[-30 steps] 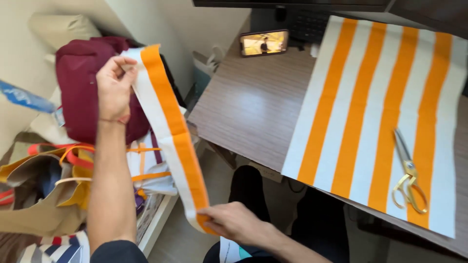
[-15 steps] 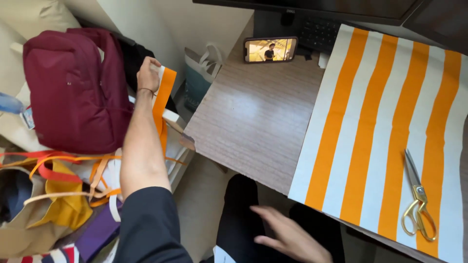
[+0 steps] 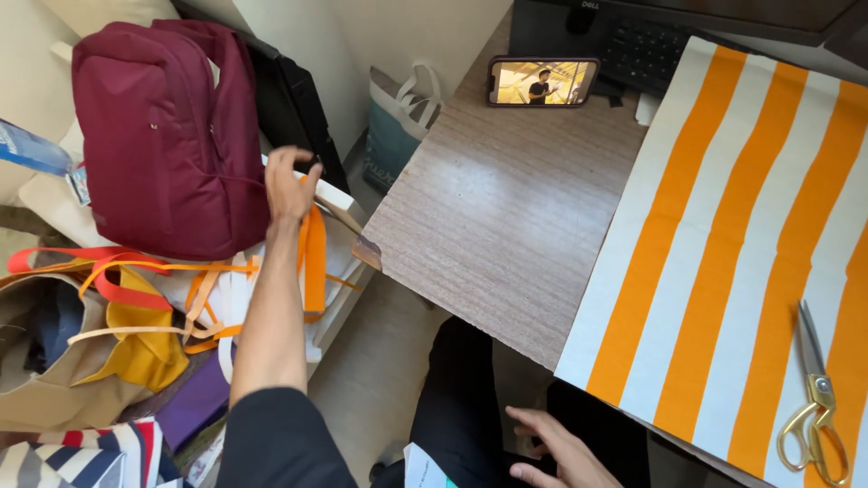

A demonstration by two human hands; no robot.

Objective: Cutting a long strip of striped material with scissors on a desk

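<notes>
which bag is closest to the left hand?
The maroon backpack: the left hand hovers right at its edge. The teal tote with white handles stands farther off by the desk, and the tan and yellow bags lie lower down.

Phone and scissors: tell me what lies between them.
In the head view, bare wooden desk and then the orange-and-white striped sheet lie between the phone and the scissors.

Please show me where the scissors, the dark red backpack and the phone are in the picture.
scissors (image 3: 818, 398): head view, on the pivot above the gold handles.
dark red backpack (image 3: 167, 136): head view, on its front panel.
phone (image 3: 544, 81): head view, on the lit screen.
</notes>
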